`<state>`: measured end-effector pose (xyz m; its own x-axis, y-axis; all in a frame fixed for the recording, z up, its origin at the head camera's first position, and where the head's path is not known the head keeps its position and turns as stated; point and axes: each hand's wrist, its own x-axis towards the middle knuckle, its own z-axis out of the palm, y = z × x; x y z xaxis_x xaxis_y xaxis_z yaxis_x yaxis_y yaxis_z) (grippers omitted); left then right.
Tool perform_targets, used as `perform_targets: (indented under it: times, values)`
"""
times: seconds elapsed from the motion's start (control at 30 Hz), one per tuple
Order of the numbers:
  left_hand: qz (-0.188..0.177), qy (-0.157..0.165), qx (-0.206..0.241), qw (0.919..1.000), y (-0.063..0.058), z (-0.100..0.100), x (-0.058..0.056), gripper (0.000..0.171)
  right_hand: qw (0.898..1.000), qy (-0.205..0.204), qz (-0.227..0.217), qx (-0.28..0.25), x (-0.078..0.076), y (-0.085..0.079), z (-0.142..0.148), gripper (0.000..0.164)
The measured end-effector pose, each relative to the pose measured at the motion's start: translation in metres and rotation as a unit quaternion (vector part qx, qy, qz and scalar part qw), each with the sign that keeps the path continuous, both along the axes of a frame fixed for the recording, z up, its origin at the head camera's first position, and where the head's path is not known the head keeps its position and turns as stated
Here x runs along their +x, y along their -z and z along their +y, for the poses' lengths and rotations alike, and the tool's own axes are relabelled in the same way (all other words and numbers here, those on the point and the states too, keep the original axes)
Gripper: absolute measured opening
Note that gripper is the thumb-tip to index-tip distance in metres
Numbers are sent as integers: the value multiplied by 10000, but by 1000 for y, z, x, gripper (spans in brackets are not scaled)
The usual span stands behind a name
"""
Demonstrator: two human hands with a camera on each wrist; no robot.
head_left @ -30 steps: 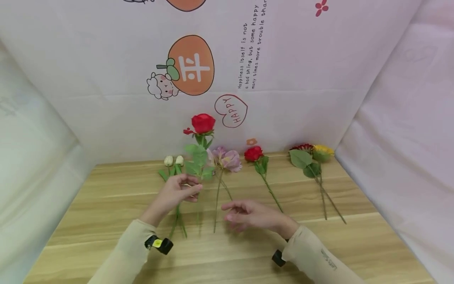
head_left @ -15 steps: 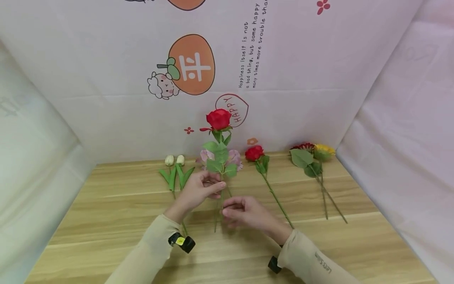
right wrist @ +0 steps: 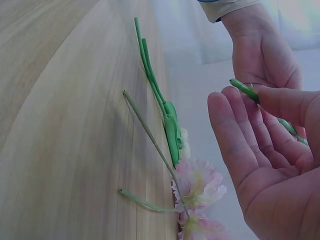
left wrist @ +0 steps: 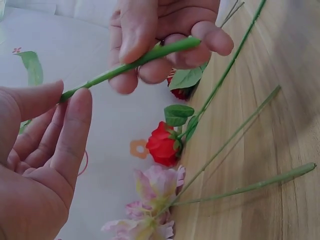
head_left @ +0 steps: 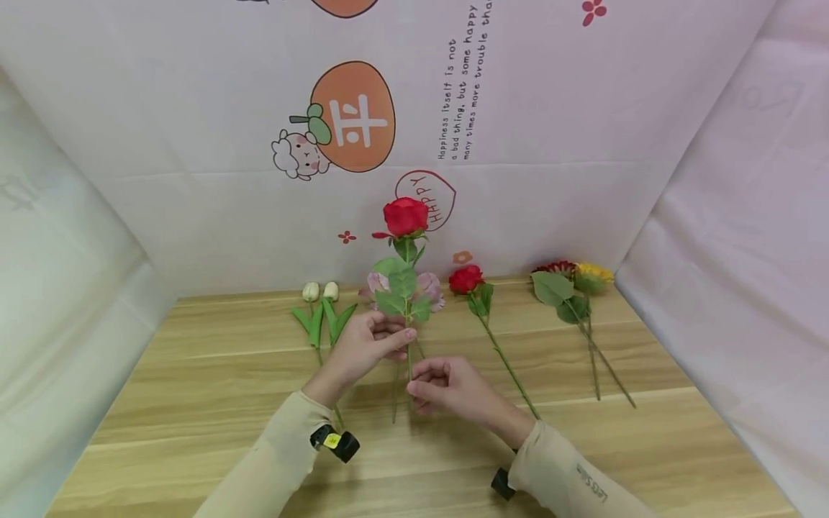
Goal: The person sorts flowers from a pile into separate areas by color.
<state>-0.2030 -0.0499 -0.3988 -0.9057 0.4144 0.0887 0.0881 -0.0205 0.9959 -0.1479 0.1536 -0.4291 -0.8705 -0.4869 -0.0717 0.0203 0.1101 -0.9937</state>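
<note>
A red rose (head_left: 406, 216) with green leaves stands upright in the air before the back wall, its bloom overlapping the printed heart. My left hand (head_left: 363, 351) pinches its stem below the leaves, between thumb and forefinger. Lower down, the thumb and fingers of my right hand (head_left: 450, 388) pinch the same stem (left wrist: 145, 58), whose cut end pokes just past them. Behind the held rose lie two pale purple flowers (left wrist: 157, 187), partly hidden in the head view, their thin stems on the table.
White tulips (head_left: 321, 292) lie left of the hands on the wooden table (head_left: 214, 374). To the right lies a second red rose (head_left: 466, 279). Further right, a yellow flower (head_left: 592, 275) and a dark red flower (head_left: 553, 267) have crossed stems. A printed cloth wall (head_left: 550, 129) rises behind.
My left hand has carried the rose rightward, from beside the tulips to in front of the purple flowers. My right hand, earlier off the stem, now pinches its lower part.
</note>
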Motion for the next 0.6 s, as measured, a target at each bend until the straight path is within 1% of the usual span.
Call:
perform_targets:
  times: [0.17,0.3,0.43,0.6]
  values:
    - [51,-145,-78,9999,-4,3,2,29,9997,218,127,43,1,-1,-1,30]
    - [24,-182,-202,9996,-5,5,4,27,9995,257,155,-29,2,-1,1,30]
    - [17,-92,-208,9997,-3,5,5,27,9993,281,187,-137,3,-1,4,31]
    - [9,56,-227,9997,0,3,6,24,9992,325,155,-153,0,0,12,34]
